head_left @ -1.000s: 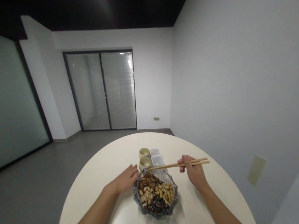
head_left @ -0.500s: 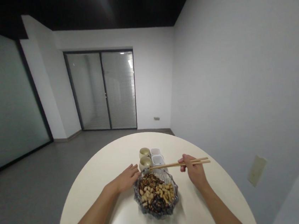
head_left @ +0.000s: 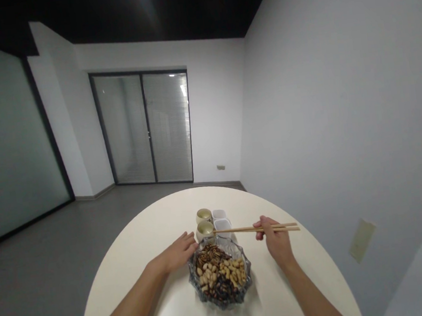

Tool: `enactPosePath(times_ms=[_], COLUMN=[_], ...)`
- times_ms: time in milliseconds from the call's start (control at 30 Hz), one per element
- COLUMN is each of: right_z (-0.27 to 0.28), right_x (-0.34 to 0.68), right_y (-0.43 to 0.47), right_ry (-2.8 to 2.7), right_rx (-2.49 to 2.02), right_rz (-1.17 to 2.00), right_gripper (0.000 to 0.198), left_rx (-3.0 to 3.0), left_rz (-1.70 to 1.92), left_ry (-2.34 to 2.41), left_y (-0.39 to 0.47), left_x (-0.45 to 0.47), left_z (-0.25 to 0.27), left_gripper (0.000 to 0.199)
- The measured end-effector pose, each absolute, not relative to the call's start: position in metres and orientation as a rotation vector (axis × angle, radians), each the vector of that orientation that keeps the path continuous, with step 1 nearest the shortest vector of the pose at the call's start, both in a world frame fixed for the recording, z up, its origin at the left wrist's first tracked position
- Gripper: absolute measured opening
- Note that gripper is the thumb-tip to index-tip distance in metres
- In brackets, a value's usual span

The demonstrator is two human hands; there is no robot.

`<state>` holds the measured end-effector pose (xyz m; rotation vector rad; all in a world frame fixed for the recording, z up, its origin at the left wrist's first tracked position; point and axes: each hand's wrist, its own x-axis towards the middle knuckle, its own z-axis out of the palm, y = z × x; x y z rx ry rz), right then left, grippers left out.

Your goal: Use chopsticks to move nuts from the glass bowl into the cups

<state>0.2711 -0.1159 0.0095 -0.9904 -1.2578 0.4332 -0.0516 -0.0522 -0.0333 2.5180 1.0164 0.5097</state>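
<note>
My right hand grips a pair of wooden chopsticks, which point left across the table. Their tips are close together by the nearer small cup; whether anything sits between them I cannot tell. On the left, my left hand lies with fingers extended against the left rim of a scalloped clear glass bowl. Inside the bowl are piles of brown elongated seeds, pistachios, peanuts in the shell and dark pieces.
Behind the nearer cup stands a second small cup. Two white square containers are beside the cups on the right. Everything rests on a round cream table. A white wall rises on the right, a glass door beyond.
My right hand and the chopsticks have shifted slightly right, and the tips have risen from the bowl's far rim to beside the nearer cup. My left hand has stayed put.
</note>
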Motion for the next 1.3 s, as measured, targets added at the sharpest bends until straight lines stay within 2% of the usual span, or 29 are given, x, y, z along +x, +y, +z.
enactPosePath(times_ms=[700, 1300], right_z=[0.011, 0.009], right_x=[0.275, 0.278], right_y=[-0.114, -0.113], right_ry=[-1.170, -1.220], right_rx=[-1.134, -1.192], right_rz=[0.336, 0.310], right_gripper=[0.054, 0.057], left_rx=[2.521, 2.520], left_rz=[0.520, 0.495], left_ry=[1.001, 1.005], left_y=[-0.050, -0.056], left_x=[-0.051, -0.048], left_z=[-0.037, -0.030], left_gripper=[0.051, 0.059])
